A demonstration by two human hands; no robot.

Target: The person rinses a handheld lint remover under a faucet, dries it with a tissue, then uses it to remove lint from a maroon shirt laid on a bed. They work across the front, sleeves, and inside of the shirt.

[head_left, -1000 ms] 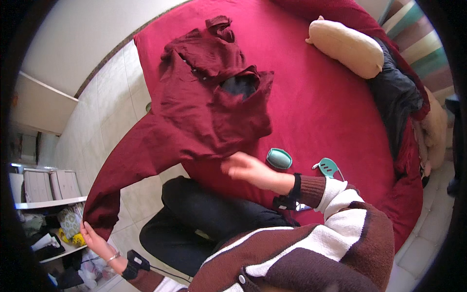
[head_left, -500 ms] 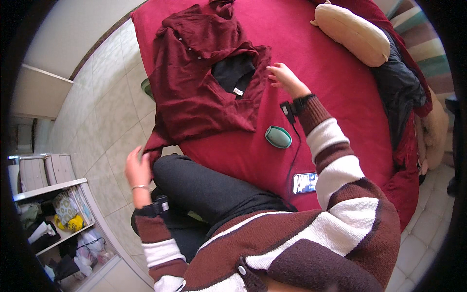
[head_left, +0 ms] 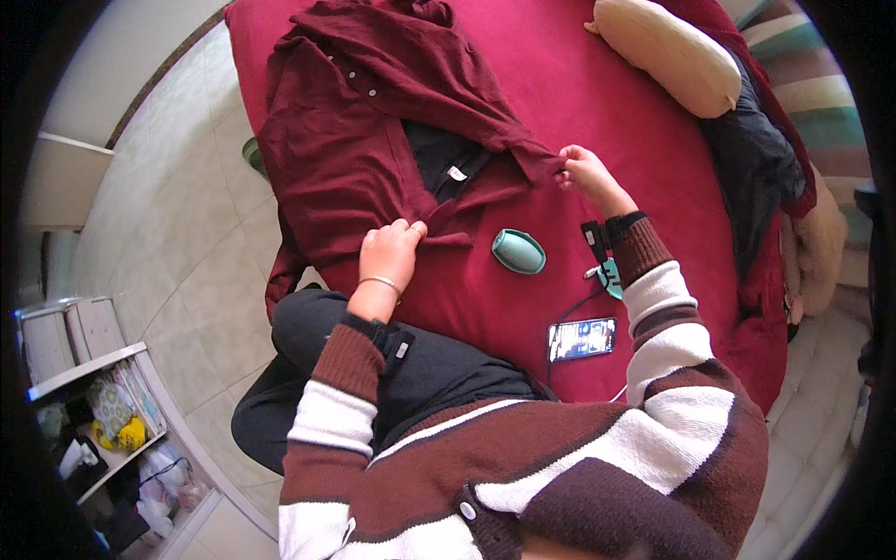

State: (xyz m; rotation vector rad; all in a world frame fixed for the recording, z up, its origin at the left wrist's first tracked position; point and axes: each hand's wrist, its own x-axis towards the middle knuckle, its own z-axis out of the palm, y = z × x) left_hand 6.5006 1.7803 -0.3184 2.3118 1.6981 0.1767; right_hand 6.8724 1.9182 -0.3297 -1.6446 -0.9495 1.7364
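A dark red buttoned garment (head_left: 341, 168), seemingly a shirt, lies spread on the red bed cover (head_left: 653, 177). Its neck opening shows a black lining with a small white label (head_left: 456, 174). My left hand (head_left: 390, 254) is closed on the garment's near edge, just below the opening. With my right hand (head_left: 583, 175) I pinch its right side, which is drawn out toward the right. Several pale buttons run along the upper part. The garment's far end is cut off by the top of the view.
A green oval object (head_left: 519, 252) lies near my right forearm, with a lit phone (head_left: 581, 339) and cable closer to me. A beige plush cushion (head_left: 667, 56) rests at the far right beside dark cloth (head_left: 754, 140). Left of the tiled floor (head_left: 187, 271) stands an open shelf unit (head_left: 107, 420).
My left hand has moved right from the garment's lower left corner to its near edge. My right hand has taken hold of the right side and pulled it rightward.
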